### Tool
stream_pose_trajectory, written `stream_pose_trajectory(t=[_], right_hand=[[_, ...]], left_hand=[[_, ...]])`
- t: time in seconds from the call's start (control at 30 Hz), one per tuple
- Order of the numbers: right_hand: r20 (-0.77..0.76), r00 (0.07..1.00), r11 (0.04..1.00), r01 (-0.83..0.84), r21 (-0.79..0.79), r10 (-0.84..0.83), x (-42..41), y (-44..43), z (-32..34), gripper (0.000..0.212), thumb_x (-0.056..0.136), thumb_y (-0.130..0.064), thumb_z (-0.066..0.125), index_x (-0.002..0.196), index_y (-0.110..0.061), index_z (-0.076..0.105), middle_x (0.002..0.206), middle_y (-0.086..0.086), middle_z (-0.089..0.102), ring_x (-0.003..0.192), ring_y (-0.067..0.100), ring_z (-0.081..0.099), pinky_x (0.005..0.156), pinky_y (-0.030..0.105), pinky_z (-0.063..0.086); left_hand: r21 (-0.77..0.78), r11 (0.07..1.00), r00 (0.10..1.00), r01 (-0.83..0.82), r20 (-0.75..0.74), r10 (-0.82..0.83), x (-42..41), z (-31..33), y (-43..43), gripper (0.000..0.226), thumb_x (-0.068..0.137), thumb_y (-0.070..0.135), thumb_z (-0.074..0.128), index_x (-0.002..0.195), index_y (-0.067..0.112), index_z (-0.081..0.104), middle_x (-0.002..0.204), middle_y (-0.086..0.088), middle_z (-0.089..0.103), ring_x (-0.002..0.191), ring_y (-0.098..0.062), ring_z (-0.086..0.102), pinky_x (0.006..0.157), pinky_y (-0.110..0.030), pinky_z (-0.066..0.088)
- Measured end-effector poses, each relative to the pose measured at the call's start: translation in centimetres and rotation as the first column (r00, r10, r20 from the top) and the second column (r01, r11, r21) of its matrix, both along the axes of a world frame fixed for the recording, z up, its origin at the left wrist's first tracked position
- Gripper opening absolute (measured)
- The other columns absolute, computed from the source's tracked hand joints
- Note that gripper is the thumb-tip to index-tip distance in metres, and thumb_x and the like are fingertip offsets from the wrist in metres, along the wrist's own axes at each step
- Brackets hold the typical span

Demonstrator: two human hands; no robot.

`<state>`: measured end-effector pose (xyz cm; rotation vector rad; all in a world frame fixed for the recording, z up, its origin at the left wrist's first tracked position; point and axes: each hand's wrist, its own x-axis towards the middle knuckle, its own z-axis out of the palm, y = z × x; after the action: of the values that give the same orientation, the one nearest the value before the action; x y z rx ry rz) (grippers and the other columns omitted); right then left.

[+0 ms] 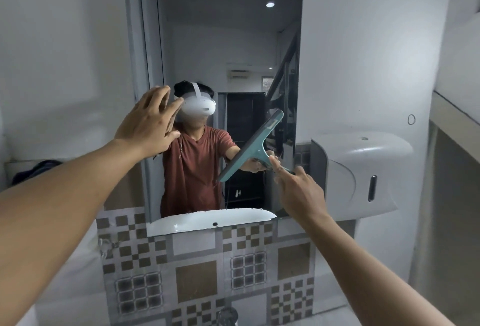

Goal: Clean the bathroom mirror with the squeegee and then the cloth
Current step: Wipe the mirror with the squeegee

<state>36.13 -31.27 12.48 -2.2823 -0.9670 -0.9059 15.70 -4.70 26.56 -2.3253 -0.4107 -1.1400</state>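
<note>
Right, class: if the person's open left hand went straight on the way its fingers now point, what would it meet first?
Most likely the rectangular wall mirror near its left edge. The left hand, fingers spread, points up and forward at the glass; depth is unclear, so it may already touch.

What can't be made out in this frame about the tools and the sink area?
- Cloth: none identifiable in the head view; the dark bundle at far left is blurred and partly behind the left arm.
- Squeegee handle: covered by the right hand, so the grip is unclear.
- Tap: cut off by the bottom edge.
- Mirror: streaks or wetness not discernible.
</note>
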Motion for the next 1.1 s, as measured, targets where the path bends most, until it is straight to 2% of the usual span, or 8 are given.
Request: stream_pose_trajectory(t=[0.07, 0.23, 0.4, 0.53, 0.63, 0.77, 0.87, 1.1], right_hand=[[-0.061, 0.998, 1.0, -0.009, 0.012, 0.01, -0.3, 0.1, -0.6, 0.06, 0.106, -0.032, 0.043, 0.154, -0.055, 0.014, 0.087, 0.004, 0.045, 0.067, 0.025, 0.048, 0.057, 0.034, 0.041], [-0.184, 0.983, 0.998, -0.014, 0.068, 0.026, -1.1, 0.6, -2.4, 0.059, 0.107, -0.035, 0.04, 0.155, -0.053, 0.011, 0.089, 0.006, 0.051, 0.062, 0.022, 0.051, 0.061, 0.038, 0.052], [-0.319, 0.947, 0.991, 0.006, 0.136, 0.038, -2.1, 0.7, -4.6, 0.057, 0.108, -0.036, 0.037, 0.156, -0.052, 0.009, 0.092, 0.004, 0.052, 0.066, 0.019, 0.054, 0.056, 0.033, 0.044], [-0.396, 0.917, 0.986, 0.016, 0.163, 0.051, -3.0, 1.3, -5.7, 0.056, 0.109, -0.037, 0.034, 0.156, -0.052, 0.007, 0.093, 0.004, 0.051, 0.069, 0.019, 0.053, 0.062, 0.035, 0.045], [-0.415, 0.908, 0.987, 0.005, 0.159, 0.062, -3.3, 1.8, -6.4, 0.058, 0.108, -0.038, 0.032, 0.157, -0.049, 0.004, 0.096, 0.006, 0.053, 0.071, 0.019, 0.054, 0.064, 0.035, 0.047], [-0.422, 0.904, 0.99, -0.011, 0.141, 0.071, -3.6, 2.0, -6.7, 0.061, 0.108, -0.035, 0.036, 0.159, -0.045, 0.003, 0.099, 0.008, 0.059, 0.072, 0.017, 0.051, 0.059, 0.03, 0.037], [-0.431, 0.896, 0.983, -0.035, 0.178, 0.11, -4.1, 2.2, -6.8, 0.063, 0.108, -0.032, 0.04, 0.16, -0.04, 0.006, 0.104, 0.006, 0.05, 0.079, 0.02, 0.053, 0.069, 0.031, 0.043], [-0.391, 0.914, 0.984, -0.037, 0.177, 0.104, -4.1, 3.0, -7.5, 0.064, 0.108, -0.029, 0.039, 0.161, -0.034, 0.004, 0.098, 0.006, 0.052, 0.067, 0.017, 0.047, 0.063, 0.033, 0.04]], left_hand=[[0.003, 1.0, 1.0, 0.0, 0.002, 0.0, 0.0, -0.1, 0.0, 0.088, 0.073, 0.031, 0.085, 0.147, 0.011, 0.043, 0.15, -0.022, 0.032, 0.142, -0.044, 0.029, 0.11, -0.061, 0.04], [-0.008, 1.0, 0.999, 0.005, 0.037, -0.005, 0.0, -0.6, -0.5, 0.087, 0.074, 0.028, 0.086, 0.147, 0.011, 0.042, 0.151, -0.024, 0.03, 0.14, -0.046, 0.03, 0.108, -0.062, 0.042], [-0.024, 1.0, 0.999, 0.006, 0.042, -0.005, 0.1, -1.4, -0.5, 0.081, 0.076, 0.027, 0.084, 0.145, 0.009, 0.045, 0.149, -0.025, 0.033, 0.136, -0.047, 0.033, 0.102, -0.064, 0.045], [-0.02, 1.0, 0.999, 0.013, 0.047, -0.012, 0.2, -1.4, -0.4, 0.079, 0.077, 0.027, 0.083, 0.144, 0.009, 0.046, 0.148, -0.025, 0.034, 0.136, -0.047, 0.033, 0.104, -0.063, 0.044], [-0.009, 1.0, 0.999, 0.02, 0.044, -0.02, 0.0, -1.5, -0.2, 0.078, 0.077, 0.025, 0.082, 0.144, 0.008, 0.046, 0.148, -0.027, 0.034, 0.137, -0.047, 0.033, 0.108, -0.061, 0.04], [0.002, 1.0, 1.0, 0.017, 0.018, -0.017, -0.2, -2.5, 0.1, 0.079, 0.078, 0.027, 0.082, 0.145, 0.009, 0.045, 0.149, -0.026, 0.034, 0.139, -0.046, 0.032, 0.11, -0.061, 0.039], [-0.01, 1.0, 1.0, 0.016, 0.006, -0.016, -0.3, -3.2, 0.1, 0.079, 0.078, 0.026, 0.082, 0.146, 0.01, 0.045, 0.149, -0.026, 0.033, 0.139, -0.047, 0.031, 0.11, -0.06, 0.038], [-0.019, 1.0, 1.0, 0.01, 0.009, -0.01, -0.3, -3.1, 0.1, 0.08, 0.078, 0.027, 0.082, 0.147, 0.011, 0.045, 0.151, -0.026, 0.033, 0.141, -0.046, 0.03, 0.111, -0.06, 0.036]])
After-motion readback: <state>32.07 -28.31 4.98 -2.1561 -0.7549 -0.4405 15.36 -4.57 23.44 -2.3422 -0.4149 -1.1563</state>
